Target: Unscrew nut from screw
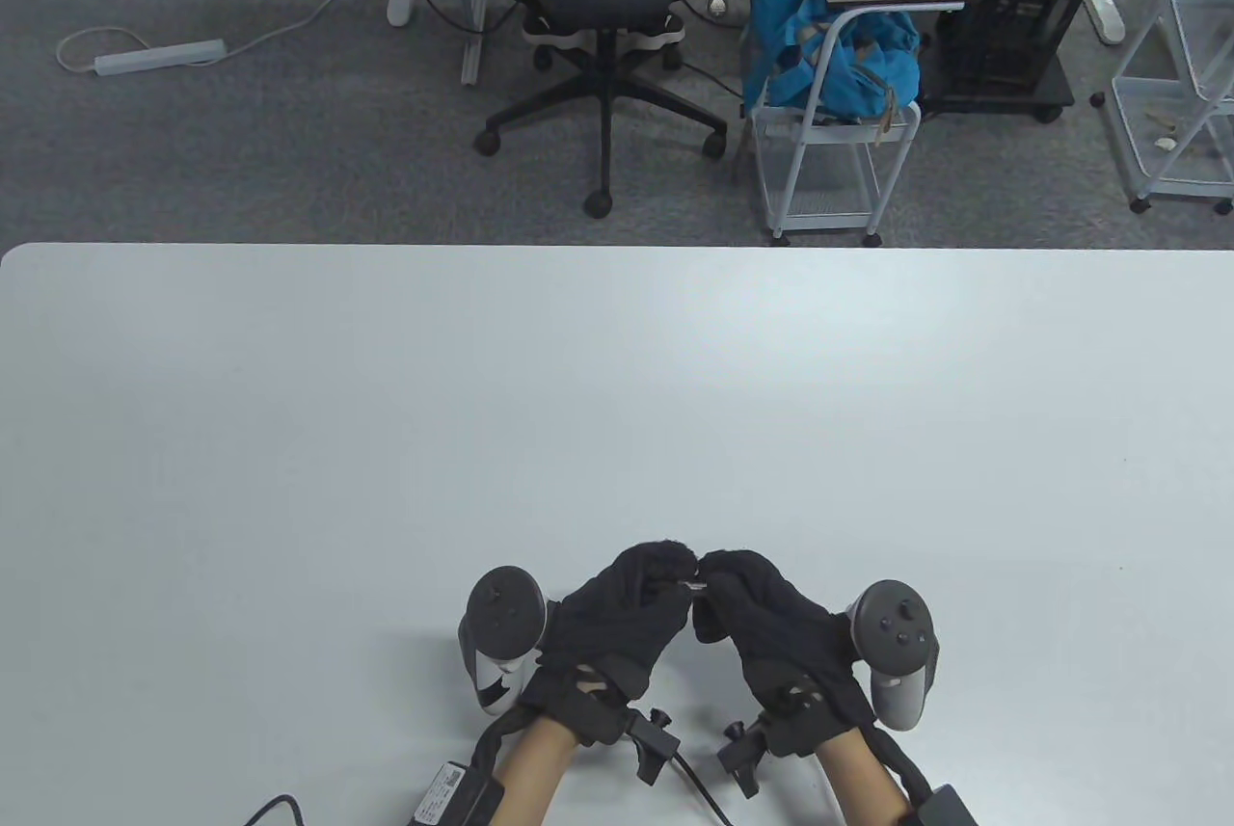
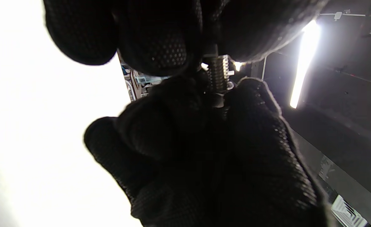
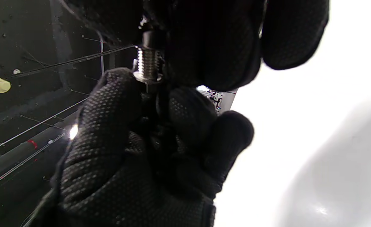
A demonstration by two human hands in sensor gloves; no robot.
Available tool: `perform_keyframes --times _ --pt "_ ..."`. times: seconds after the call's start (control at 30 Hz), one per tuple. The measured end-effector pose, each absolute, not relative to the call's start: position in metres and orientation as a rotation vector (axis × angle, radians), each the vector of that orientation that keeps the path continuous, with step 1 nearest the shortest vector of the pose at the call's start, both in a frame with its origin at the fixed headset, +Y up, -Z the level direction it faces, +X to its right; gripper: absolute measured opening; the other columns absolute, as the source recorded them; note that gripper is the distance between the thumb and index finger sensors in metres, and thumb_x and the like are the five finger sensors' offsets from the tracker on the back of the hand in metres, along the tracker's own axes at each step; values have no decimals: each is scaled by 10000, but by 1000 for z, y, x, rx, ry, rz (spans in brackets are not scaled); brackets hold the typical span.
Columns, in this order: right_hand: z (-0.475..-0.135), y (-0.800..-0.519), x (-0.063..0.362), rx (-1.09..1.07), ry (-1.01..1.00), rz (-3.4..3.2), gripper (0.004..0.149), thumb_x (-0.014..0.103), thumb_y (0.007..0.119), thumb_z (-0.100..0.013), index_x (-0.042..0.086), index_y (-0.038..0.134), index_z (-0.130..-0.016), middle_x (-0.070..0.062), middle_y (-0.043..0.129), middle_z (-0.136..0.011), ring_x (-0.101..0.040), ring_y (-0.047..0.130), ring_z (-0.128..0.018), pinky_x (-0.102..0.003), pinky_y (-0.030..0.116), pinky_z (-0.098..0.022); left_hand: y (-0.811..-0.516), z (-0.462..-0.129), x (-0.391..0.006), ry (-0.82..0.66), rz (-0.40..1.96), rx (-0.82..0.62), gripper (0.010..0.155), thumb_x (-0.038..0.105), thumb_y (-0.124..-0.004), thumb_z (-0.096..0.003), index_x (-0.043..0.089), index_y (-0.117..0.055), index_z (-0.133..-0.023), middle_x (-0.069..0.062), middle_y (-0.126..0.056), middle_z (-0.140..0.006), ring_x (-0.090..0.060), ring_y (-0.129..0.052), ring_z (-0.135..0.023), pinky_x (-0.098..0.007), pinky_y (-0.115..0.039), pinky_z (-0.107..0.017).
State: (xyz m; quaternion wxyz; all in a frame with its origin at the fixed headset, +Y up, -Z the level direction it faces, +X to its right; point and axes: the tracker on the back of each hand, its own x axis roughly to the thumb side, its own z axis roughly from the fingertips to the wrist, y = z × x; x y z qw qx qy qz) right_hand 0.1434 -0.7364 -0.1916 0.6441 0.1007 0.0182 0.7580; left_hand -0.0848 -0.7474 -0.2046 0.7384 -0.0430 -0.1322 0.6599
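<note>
**Two gloved hands meet over a threaded screw**

Two hands pinch one small silvery threaded metal screw between them, low and just right of centre over the white table. In the table view only a short bright sliver of it shows between the fingertips. The wrist views show more: a band of shiny threads bridges the gap between the two sets of fingers, each end buried in black fabric. In the right wrist view the threaded shaft ends in a wider flange or collar at the far hand's thumb; whether that is the nut cannot be told, since the fingers cover the ends.

The left hand, in a black textured sensor glove, closes its fingertips on the screw's left end. The right hand, gloved alike, closes its fingertips on the right end, and the two sets of tips nearly touch. A grey-and-black tracker sits on the back of the left hand, and a matching tracker on the right.

Beyond the table's far edge stand a black mesh office chair on grey carpet, a white wire cart holding a blue bag, and a white power strip.
</note>
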Motion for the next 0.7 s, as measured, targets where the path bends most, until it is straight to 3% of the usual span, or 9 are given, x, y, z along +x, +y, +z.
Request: perform_keyframes --times 0.1,0.27,0.37,0.5,0.57,0.7 --pt "-191 -736 144 233 22 1740 498 385 711 -562 95 725 -967 -115 921 -722 -332 946 -575 -588 773 -540 -748 -205 -85 -287 1450 -102 498 413 -832 -488 194 -797 -934 -130 -930 -794 -228 -980 -499 -543 -841 -490" --pt "-192 -736 143 257 62 1680 506 335 760 -558 201 680 -1040 -178 762 -943 -421 818 -779 -652 679 -602 -748 -205 -87 -255 1473 -95 493 402 -834 -487 198 -792 -934 -136 -923 -804 -232 -977 -508 -543 -839 -494" --pt "-192 -742 145 214 91 1654 654 494 685 -576 130 567 -1106 -228 710 -995 -468 775 -816 -667 650 -599 -747 -205 -88 -249 1482 -90 491 392 -841 -483 207 -789 -934 -138 -915 -817 -236 -974 -521 -546 -833 -503" --pt "-194 -750 147 159 164 1673 695 564 624 -577 27 681 -1015 -236 854 -852 -483 867 -684 -678 684 -539 -746 -205 -86 -269 1459 -90 485 374 -847 -482 222 -782 -938 -145 -898 -841 -245 -967 -542 -552 -824 -516" --pt "-194 -749 145 156 163 1680 603 519 635 -579 33 784 -902 -145 952 -667 -392 952 -527 -640 746 -503 -747 -204 -84 -284 1444 -86 483 375 -832 -487 227 -776 -943 -144 -893 -849 -245 -964 -551 -553 -820 -520" --pt "-194 -744 145 198 127 1729 557 464 665 -574 28 743 -913 -97 933 -654 -338 950 -511 -607 766 -514 -748 -204 -84 -292 1416 -88 495 388 -813 -502 226 -756 -966 -143 -885 -858 -257 -957 -563 -564 -806 -531"
